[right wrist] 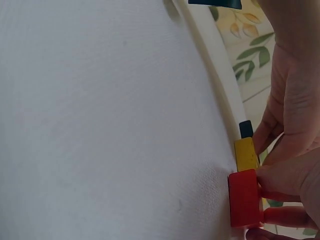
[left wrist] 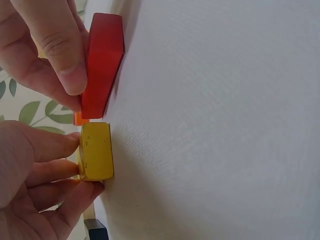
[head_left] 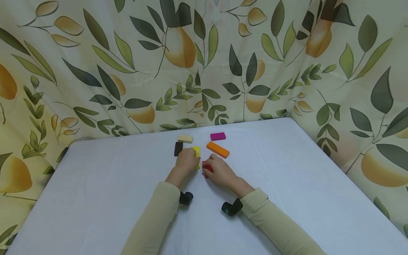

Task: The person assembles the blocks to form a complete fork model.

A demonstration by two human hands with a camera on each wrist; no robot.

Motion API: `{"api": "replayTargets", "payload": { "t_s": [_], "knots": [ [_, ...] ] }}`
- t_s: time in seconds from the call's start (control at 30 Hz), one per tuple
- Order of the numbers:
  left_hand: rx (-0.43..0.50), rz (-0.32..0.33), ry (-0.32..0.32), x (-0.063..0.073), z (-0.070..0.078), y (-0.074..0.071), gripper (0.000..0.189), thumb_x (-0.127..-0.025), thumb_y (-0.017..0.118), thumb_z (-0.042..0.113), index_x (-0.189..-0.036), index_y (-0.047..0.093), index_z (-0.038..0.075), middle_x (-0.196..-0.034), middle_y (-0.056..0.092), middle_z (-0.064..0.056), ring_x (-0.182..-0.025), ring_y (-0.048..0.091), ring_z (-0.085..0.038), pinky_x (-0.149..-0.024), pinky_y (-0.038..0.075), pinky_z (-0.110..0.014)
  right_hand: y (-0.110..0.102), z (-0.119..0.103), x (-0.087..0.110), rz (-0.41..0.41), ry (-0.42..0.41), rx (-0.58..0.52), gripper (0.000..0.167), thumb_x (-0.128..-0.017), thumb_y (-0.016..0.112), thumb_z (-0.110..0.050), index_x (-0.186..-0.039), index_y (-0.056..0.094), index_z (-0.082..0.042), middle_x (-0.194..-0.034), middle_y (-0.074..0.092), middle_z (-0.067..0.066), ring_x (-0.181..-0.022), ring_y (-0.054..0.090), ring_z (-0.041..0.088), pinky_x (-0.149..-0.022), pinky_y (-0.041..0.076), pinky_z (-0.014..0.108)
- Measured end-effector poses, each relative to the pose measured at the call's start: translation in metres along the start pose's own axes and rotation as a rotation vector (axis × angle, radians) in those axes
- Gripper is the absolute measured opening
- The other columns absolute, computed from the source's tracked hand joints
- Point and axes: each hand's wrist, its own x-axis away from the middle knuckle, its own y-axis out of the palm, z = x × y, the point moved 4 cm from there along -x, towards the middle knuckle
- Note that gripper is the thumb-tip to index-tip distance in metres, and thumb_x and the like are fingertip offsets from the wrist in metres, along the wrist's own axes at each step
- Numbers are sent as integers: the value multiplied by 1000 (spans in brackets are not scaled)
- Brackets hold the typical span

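Note:
My left hand [head_left: 187, 160] pinches a yellow block [head_left: 197, 152] lying on the white cloth, with thumb and fingers on its two sides. Beside it, my right hand [head_left: 222, 173] grips a red block [head_left: 208, 167] between thumb and fingers. The left wrist view shows the yellow block [left wrist: 97, 151] end-on, close to one end of the red block [left wrist: 103, 65]. In the right wrist view the red block [right wrist: 245, 198] stands nearest, partly overlapping the yellow block [right wrist: 245, 154].
A black block [head_left: 178, 148] lies just left of my left hand, with a cream block [head_left: 185, 139] behind it. An orange block [head_left: 218, 149] rests at a slant beyond my right hand, and a magenta block [head_left: 218, 136] farther back. A leaf-patterned curtain [head_left: 178, 99] hangs behind the table [head_left: 105, 184].

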Motion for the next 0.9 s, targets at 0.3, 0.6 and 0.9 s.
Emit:
{"api": "replayTargets", "payload": {
  "t_s": [0.3, 0.6, 0.9],
  "knots": [
    [-8, 16, 20, 4, 1, 1, 21, -88, 62, 22, -81, 64, 2, -65, 53, -5, -63, 48, -19, -53, 37, -25, 2, -2, 7, 4, 3, -6, 25, -83, 69, -20, -105, 67, -10, -92, 53, 0, -83, 52, 14, -73, 51, 24],
    [-9, 20, -6, 9, 1, 2, 23, -88, 63, 23, -91, 65, 1, -70, 54, -5, -68, 50, -19, -61, 45, -25, 3, -6, 14, -7, -3, -24, 23, -83, 69, -19, -103, 68, -9, -91, 53, 0, -81, 52, 14, -72, 50, 24],
    [0, 20, -20, 11, 1, 4, 26, -88, 63, 24, -97, 65, 1, -71, 54, -5, -69, 51, -19, -62, 47, -25, 4, -9, 23, -11, -27, -20, 24, -83, 68, -20, -105, 67, -9, -92, 52, 0, -81, 51, 14, -72, 50, 23]
  ]
}}
